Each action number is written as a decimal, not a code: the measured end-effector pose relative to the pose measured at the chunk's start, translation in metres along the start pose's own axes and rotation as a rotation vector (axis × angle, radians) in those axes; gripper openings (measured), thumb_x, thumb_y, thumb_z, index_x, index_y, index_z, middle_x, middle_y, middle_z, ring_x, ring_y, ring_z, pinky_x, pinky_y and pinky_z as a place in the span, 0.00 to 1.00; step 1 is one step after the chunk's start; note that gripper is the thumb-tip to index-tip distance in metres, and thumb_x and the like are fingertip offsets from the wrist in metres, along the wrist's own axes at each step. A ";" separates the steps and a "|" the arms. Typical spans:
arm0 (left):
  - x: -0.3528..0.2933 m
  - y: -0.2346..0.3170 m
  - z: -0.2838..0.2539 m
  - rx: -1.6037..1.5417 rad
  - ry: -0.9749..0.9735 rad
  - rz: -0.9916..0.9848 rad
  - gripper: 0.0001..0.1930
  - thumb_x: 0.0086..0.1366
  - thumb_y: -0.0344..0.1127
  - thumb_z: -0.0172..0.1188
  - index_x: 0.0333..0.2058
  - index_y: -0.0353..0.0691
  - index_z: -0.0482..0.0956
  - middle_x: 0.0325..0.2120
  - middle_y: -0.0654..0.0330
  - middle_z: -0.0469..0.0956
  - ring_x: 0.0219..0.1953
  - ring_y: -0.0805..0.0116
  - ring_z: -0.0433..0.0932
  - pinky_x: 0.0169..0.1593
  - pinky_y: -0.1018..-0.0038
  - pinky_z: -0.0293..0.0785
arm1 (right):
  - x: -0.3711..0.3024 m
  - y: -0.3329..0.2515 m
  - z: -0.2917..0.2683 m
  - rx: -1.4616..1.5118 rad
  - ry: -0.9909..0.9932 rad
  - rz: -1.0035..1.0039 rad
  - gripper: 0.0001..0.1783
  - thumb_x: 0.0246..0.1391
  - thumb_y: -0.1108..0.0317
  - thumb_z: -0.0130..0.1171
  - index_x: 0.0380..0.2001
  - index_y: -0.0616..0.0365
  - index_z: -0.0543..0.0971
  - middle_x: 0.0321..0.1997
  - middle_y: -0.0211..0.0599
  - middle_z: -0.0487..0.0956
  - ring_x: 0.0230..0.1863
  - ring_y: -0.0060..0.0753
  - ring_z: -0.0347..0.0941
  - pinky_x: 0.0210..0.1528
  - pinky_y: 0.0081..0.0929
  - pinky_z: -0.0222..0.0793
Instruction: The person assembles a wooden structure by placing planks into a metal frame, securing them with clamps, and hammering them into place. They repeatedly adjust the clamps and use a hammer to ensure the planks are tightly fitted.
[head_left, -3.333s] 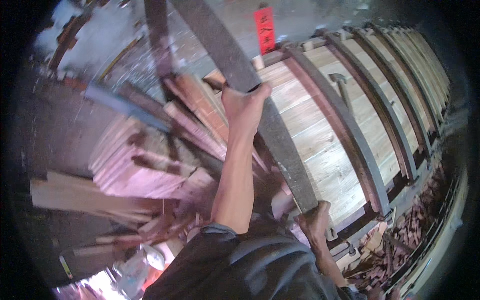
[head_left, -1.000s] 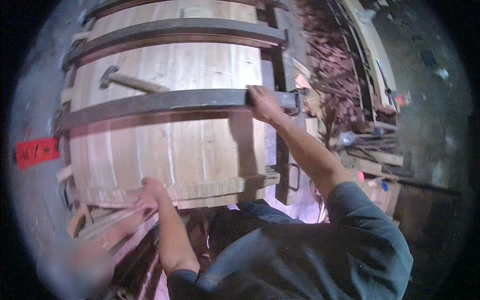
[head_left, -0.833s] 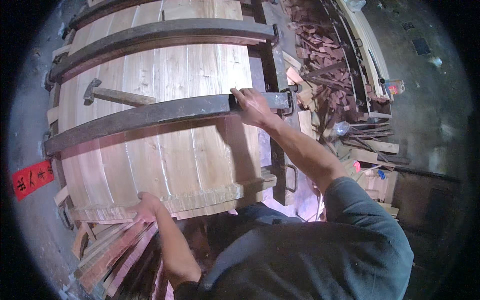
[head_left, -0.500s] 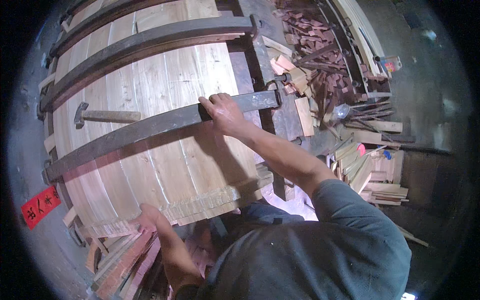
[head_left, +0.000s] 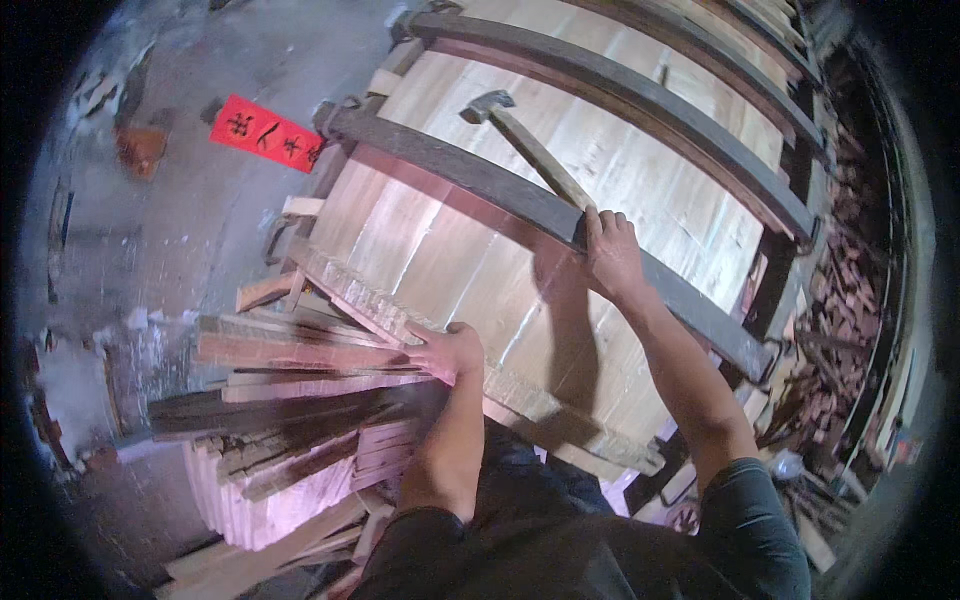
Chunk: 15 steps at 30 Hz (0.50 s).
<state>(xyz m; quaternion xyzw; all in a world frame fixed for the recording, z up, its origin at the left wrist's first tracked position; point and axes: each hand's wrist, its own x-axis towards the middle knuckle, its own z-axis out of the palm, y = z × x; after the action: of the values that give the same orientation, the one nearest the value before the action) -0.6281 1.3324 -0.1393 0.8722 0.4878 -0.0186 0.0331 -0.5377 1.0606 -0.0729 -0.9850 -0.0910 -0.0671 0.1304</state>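
Observation:
Pale boards lie side by side as a wide panel (head_left: 430, 235), crossed by dark metal clamp bars. My right hand (head_left: 614, 262) is closed over the nearest clamp bar (head_left: 455, 178), its fingers curled across the far edge. Right beside those fingers ends the wooden handle of a hammer (head_left: 540, 158), which lies on the panel with its head away to the left. At the panel's rough near edge, my left hand (head_left: 452, 352) has its fingers spread next to the tips of loose wood strips (head_left: 290, 348). Whether it presses on the edge or the strips is unclear.
Stacked wood pieces (head_left: 280, 500) stand low at the left, below the panel. A red paper strip (head_left: 265, 132) with dark writing is beyond the panel's left end. Offcuts (head_left: 835, 300) are heaped along the right side. More clamp bars (head_left: 620, 120) cross the panel farther back.
The view has swung left, bringing more wood strips into sight. My right hand has slid left along the clamp bar to the hammer's handle end. My left hand stays by the panel's near edge.

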 end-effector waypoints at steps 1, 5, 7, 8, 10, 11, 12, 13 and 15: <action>-0.004 -0.002 -0.008 -0.034 -0.046 -0.008 0.44 0.54 0.42 0.59 0.68 0.37 0.53 0.61 0.28 0.55 0.57 0.34 0.64 0.60 0.48 0.66 | 0.005 -0.006 0.001 -0.008 -0.046 0.016 0.32 0.44 0.66 0.63 0.53 0.67 0.69 0.44 0.51 0.73 0.50 0.54 0.70 0.53 0.48 0.65; -0.008 0.000 -0.015 -0.086 -0.026 0.024 0.42 0.55 0.40 0.57 0.67 0.36 0.53 0.61 0.26 0.53 0.59 0.30 0.62 0.62 0.45 0.64 | -0.002 0.007 -0.012 0.041 -0.082 -0.020 0.29 0.44 0.61 0.65 0.48 0.64 0.70 0.41 0.51 0.72 0.47 0.55 0.69 0.48 0.48 0.65; -0.008 -0.005 -0.009 -0.058 0.067 0.055 0.43 0.54 0.40 0.58 0.68 0.38 0.52 0.59 0.30 0.55 0.58 0.32 0.63 0.61 0.46 0.64 | -0.020 0.018 -0.024 0.059 -0.132 0.003 0.29 0.43 0.60 0.67 0.46 0.63 0.71 0.40 0.51 0.71 0.46 0.55 0.68 0.47 0.48 0.64; -0.008 -0.006 -0.006 -0.042 0.108 0.069 0.43 0.54 0.40 0.59 0.68 0.40 0.52 0.58 0.31 0.56 0.58 0.33 0.63 0.61 0.46 0.65 | -0.032 0.024 -0.034 0.063 -0.185 0.041 0.29 0.41 0.61 0.69 0.45 0.62 0.70 0.40 0.51 0.71 0.45 0.56 0.68 0.47 0.48 0.64; -0.009 -0.003 -0.011 -0.080 0.080 0.051 0.43 0.54 0.40 0.58 0.68 0.39 0.52 0.59 0.30 0.55 0.59 0.31 0.62 0.62 0.45 0.63 | -0.055 0.041 -0.040 0.016 -0.239 0.099 0.31 0.39 0.60 0.71 0.45 0.63 0.70 0.40 0.51 0.71 0.45 0.56 0.67 0.48 0.48 0.64; -0.009 -0.001 -0.013 -0.102 0.065 0.044 0.42 0.54 0.39 0.58 0.68 0.39 0.52 0.60 0.29 0.54 0.60 0.30 0.61 0.63 0.45 0.63 | -0.059 0.043 -0.042 -0.020 -0.266 0.117 0.31 0.39 0.61 0.70 0.44 0.63 0.70 0.40 0.51 0.71 0.45 0.56 0.67 0.48 0.48 0.64; -0.008 -0.001 -0.016 -0.125 0.013 0.016 0.42 0.54 0.39 0.58 0.68 0.39 0.52 0.60 0.29 0.53 0.60 0.29 0.60 0.63 0.45 0.62 | -0.060 0.044 -0.043 -0.055 -0.293 0.134 0.30 0.39 0.61 0.70 0.44 0.63 0.70 0.40 0.51 0.71 0.45 0.56 0.67 0.48 0.48 0.64; -0.006 0.002 -0.021 -0.151 -0.039 0.005 0.42 0.54 0.39 0.57 0.68 0.38 0.52 0.61 0.28 0.53 0.60 0.28 0.60 0.63 0.44 0.62 | -0.057 0.043 -0.046 -0.090 -0.312 0.164 0.30 0.39 0.61 0.70 0.44 0.63 0.70 0.40 0.51 0.70 0.45 0.56 0.67 0.48 0.47 0.65; -0.005 0.003 -0.026 -0.154 -0.065 0.013 0.42 0.55 0.39 0.57 0.68 0.37 0.52 0.61 0.27 0.52 0.60 0.27 0.60 0.63 0.44 0.62 | -0.039 0.026 -0.035 -0.037 -0.244 0.118 0.29 0.37 0.62 0.70 0.42 0.63 0.70 0.40 0.51 0.71 0.45 0.56 0.67 0.49 0.47 0.65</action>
<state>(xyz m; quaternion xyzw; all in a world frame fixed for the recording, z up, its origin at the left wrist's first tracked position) -0.6279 1.3285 -0.1133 0.8690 0.4809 -0.0092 0.1162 -0.5741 1.0200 -0.0522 -0.9917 -0.0467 0.0591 0.1040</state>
